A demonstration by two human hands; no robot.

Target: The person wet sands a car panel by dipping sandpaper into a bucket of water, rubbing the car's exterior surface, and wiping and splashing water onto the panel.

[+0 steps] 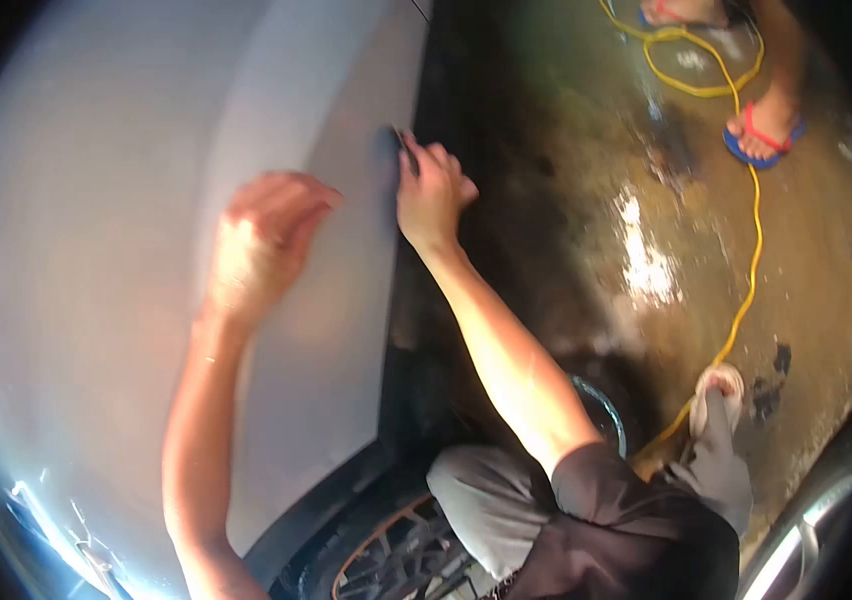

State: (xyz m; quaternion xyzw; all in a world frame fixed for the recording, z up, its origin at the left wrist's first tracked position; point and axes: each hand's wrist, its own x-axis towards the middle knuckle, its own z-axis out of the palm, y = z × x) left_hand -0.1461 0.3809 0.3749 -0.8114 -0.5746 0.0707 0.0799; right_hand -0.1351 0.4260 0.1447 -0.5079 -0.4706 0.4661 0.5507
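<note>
A silver-grey car panel [316,400] fills the left side of the head view. At its right edge, my right hand [433,195] is closed on a thin dark flat piece [406,150], whose tip is against or very close to the panel. The kind of piece cannot be made out. Over the panel to the left is my left hand [264,235], slightly blurred, with its fingers curled together towards the thumb. Anything inside those fingers is hidden.
Below the panel is a dark wheel [401,550]. On the wet brown floor [586,230] runs a yellow cord [756,240]. Another person's foot in a blue flip-flop [761,135] stands at the upper right. A bucket-like rim [606,405] shows beside my right arm.
</note>
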